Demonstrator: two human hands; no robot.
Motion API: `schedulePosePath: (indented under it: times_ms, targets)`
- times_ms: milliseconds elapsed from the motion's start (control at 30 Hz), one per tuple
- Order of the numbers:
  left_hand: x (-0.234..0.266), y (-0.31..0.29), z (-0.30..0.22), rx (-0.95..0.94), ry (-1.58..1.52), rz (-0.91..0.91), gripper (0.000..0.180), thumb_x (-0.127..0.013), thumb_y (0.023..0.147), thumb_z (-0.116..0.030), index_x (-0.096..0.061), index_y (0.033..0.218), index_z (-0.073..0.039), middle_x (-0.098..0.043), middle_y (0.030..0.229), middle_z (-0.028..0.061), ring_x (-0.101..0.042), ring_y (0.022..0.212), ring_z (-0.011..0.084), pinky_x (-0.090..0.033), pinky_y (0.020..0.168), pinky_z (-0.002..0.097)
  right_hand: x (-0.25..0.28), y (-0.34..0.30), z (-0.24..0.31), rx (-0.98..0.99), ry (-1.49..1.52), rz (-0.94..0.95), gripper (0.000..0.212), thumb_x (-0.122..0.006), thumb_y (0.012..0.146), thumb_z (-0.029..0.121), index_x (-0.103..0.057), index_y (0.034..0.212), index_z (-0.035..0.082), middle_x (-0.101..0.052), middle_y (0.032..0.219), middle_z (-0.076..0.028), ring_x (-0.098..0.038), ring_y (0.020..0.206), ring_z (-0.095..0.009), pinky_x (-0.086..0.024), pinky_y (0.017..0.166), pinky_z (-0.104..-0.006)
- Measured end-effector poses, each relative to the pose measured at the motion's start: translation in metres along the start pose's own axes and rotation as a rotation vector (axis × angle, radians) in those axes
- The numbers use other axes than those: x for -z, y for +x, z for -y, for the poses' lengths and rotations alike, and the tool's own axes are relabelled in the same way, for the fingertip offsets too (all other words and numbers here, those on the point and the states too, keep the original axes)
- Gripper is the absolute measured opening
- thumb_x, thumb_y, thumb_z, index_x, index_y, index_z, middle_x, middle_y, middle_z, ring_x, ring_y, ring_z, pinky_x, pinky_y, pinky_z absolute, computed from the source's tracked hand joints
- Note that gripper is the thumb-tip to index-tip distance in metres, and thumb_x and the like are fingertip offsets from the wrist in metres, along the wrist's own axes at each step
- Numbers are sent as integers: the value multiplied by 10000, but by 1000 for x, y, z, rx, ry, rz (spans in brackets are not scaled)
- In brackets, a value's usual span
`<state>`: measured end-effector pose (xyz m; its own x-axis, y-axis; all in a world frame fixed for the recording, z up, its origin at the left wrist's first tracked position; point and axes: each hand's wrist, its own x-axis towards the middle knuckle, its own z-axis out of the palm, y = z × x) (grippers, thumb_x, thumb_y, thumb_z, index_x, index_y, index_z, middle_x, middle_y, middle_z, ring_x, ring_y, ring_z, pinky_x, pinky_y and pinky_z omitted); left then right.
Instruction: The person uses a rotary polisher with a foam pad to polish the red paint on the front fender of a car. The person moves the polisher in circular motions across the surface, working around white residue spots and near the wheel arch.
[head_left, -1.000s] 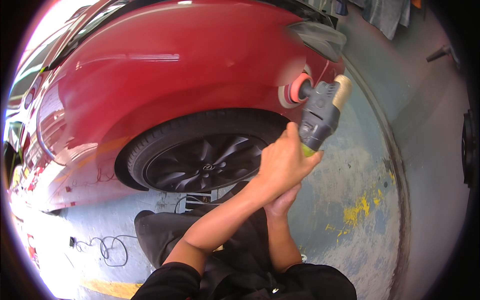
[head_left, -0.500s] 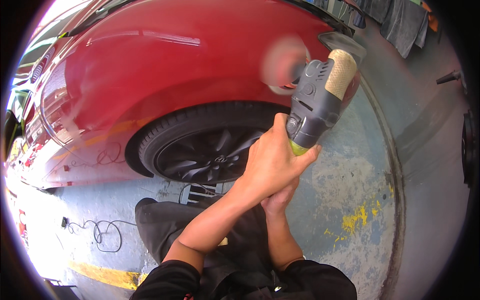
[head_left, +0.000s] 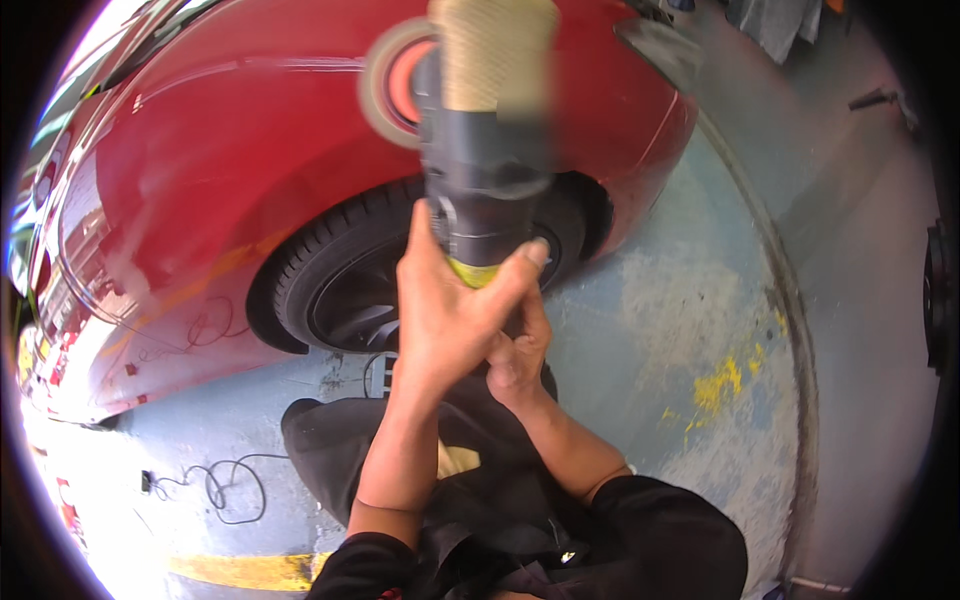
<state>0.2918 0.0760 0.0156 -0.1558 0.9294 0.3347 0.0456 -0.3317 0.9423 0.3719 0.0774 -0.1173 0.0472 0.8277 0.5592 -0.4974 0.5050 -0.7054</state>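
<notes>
A dark grey car polisher (head_left: 490, 150) with a beige textured cover (head_left: 495, 55) over one end is raised in front of me, slightly blurred. Its round pad (head_left: 405, 85), orange in the middle with a pale rim, is against or very close to the red fender (head_left: 270, 120); contact cannot be made out. My left hand (head_left: 450, 310) is closed around the body by the yellow-green band (head_left: 474, 273), thumb on the right side. Lower and partly behind it, my right hand (head_left: 522, 355) is curled around the handle end, which is mostly hidden.
Below the fender is the black wheel (head_left: 350, 290), partly covered by my arms and the polisher. A looped black cable (head_left: 225, 485) lies on the worn blue-grey floor (head_left: 640, 400) at the left. The headlight (head_left: 660, 55) is at the upper right, with cloths (head_left: 780, 25) hanging beyond it.
Both hands have swung the polisher left and up along the fender, from near the headlight to above the wheel. The tool now stands more upright in view, and the pad is less blurred.
</notes>
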Motion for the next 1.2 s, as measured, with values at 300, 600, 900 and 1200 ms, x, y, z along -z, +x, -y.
schedulePosePath:
  times_ms: [300, 600, 900, 1200]
  targets:
    - [56, -17, 32, -238, -137, -316, 467, -716, 969, -309, -627, 1291, 17, -713, 1105, 97, -689, 963, 154, -558, 867, 294, -28, 30, 30, 66, -274, 397, 920, -834, 958, 331, -366, 1663, -29, -550, 1577, -220, -572, 1415, -281, -454, 1177, -391]
    - [-80, 18, 13, -56, 254, 209, 558, -858, 885, -291, -548, 1192, 57, -753, 934, 214, -763, 808, 290, -598, 735, 405, 59, 2, 18, -22, -151, -265, 867, -706, 997, 400, -341, 1664, -16, -545, 1529, -140, -536, 1392, -208, -444, 1150, -363]
    - [-149, 44, 41, -30, 499, 439, 727, -839, 869, -441, -519, 1227, 106, -738, 941, 331, -769, 899, 479, -597, 800, 534, 106, 13, 14, -79, 214, -525, 730, -508, 1067, 458, -366, 1632, 19, -514, 1545, -130, -551, 1405, -240, -463, 1150, -404]
    - [-63, 14, 10, 4, 211, 171, 586, -880, 860, -241, -545, 1240, 52, -743, 1035, 168, -719, 919, 203, -586, 830, 364, 56, 5, 6, -1, -132, -191, 945, -669, 996, 631, -367, 1605, -26, -537, 1518, -124, -573, 1368, -220, -484, 1124, -374]
